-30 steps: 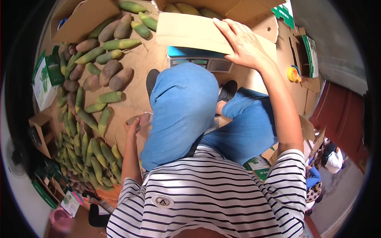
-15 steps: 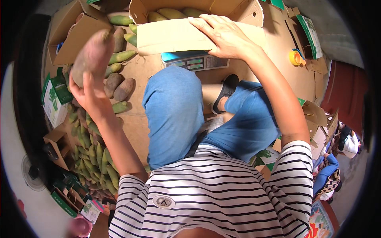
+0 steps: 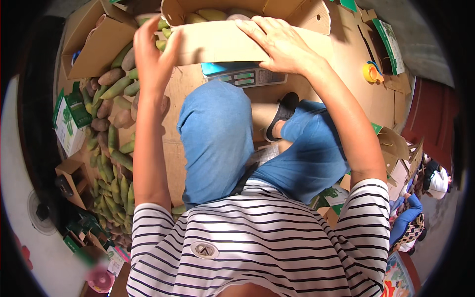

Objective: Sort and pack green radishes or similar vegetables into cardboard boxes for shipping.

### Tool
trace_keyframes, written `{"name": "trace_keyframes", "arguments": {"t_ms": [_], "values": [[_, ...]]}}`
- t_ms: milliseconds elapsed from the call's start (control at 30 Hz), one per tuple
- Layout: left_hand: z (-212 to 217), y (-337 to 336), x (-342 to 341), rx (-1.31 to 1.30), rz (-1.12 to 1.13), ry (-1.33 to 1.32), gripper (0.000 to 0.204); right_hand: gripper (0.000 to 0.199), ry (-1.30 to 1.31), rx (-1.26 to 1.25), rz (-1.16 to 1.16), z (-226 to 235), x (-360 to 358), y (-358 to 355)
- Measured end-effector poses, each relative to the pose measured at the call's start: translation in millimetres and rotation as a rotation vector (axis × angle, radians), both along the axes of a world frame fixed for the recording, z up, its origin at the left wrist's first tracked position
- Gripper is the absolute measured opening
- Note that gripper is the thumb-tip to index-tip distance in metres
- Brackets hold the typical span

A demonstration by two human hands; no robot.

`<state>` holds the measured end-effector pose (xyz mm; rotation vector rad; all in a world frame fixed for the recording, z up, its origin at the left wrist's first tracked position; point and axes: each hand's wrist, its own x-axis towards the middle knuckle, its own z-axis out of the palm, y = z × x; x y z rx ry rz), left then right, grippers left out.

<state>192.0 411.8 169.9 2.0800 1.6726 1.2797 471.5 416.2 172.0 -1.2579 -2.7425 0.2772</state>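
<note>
My left hand [image 3: 156, 52] is raised at the left end of a cardboard box [image 3: 213, 48], thumb and fingers apart with nothing in them. My right hand [image 3: 282, 42] lies with fingers stretched on the box's folded-out near flap. Inside the box are long green roots that look like radishes [image 3: 213, 15], and a pinkish root [image 3: 240, 16] lies beside them, partly hidden by the flap. Under the flap stands a blue-topped weighing scale [image 3: 245, 78] with a lit display panel, its top mostly covered by the box.
Many green and reddish-brown roots [image 3: 118, 88] lie on the floor to my left, in a heap farther back. Another open carton [image 3: 94, 42] stands at the far left. A yellow tape roll [image 3: 370, 73] lies at the right, and other people [image 3: 408, 215] are at the far right.
My left hand has moved right and up to the box and let go of the large pinkish root, and a pinkish root now shows inside. My right hand has stayed on the flap.
</note>
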Motion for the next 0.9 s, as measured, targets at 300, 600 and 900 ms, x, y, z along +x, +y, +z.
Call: {"name": "trace_keyframes", "arguments": {"t_ms": [300, 600, 900], "values": [[-218.9, -275.8, -146.7, -0.848, 0.36, -0.085, 0.041, 0.097, -0.083, 0.059, 0.031, -2.1, -1.0, 5.0], [-259.9, -535.5, -144.6, -1.762, 0.265, -0.094, 0.051, 0.097, -0.103, 0.025, 0.067, 1.8, -9.2, 4.4], [-348.4, -664.1, -92.6, -1.973, 1.069, -1.044, 0.054, 0.091, -0.13, 0.025, 0.09, 2.2, -13.6, 10.0]]}}
